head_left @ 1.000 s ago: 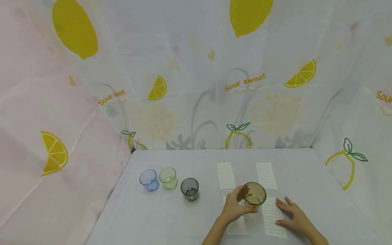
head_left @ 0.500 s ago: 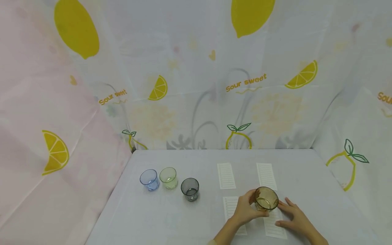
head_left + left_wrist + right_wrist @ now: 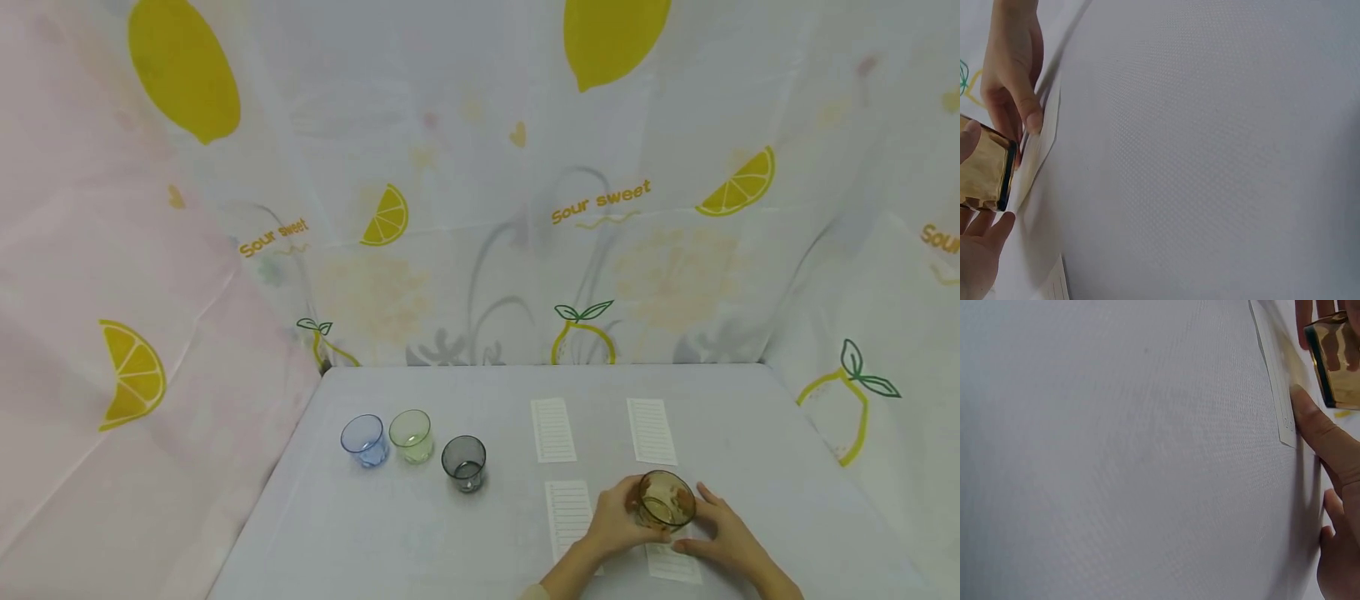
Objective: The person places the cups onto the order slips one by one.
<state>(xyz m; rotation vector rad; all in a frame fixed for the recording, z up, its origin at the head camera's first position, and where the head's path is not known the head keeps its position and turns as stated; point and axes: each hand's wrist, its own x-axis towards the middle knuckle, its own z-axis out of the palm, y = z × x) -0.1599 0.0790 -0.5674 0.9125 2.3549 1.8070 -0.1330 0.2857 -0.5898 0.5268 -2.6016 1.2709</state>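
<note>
An amber glass (image 3: 666, 500) sits in the grip of my left hand (image 3: 617, 521), thumb at the near side and fingers round the far side. It is over the front right lined paper slip (image 3: 675, 571); whether its base touches down cannot be told. My right hand (image 3: 723, 537) lies just right of the glass with fingers spread. In the right wrist view its thumb (image 3: 1313, 419) rests at the edge of the slip (image 3: 1277, 381). The left wrist view shows the amber glass (image 3: 982, 165) between the left hand's (image 3: 979, 259) thumb and fingers.
A blue glass (image 3: 365, 442), a green glass (image 3: 412, 437) and a grey glass (image 3: 464, 463) stand upright on the left of the white table (image 3: 375, 533). Other lined slips lie at back left (image 3: 553, 429), back right (image 3: 651, 431) and front left (image 3: 567, 517). Lemon-print cloth (image 3: 480, 183) hangs behind.
My left hand has carried the amber glass to the right and nearer, from between the slips to over the front right one. The right hand has stayed nearly still.
</note>
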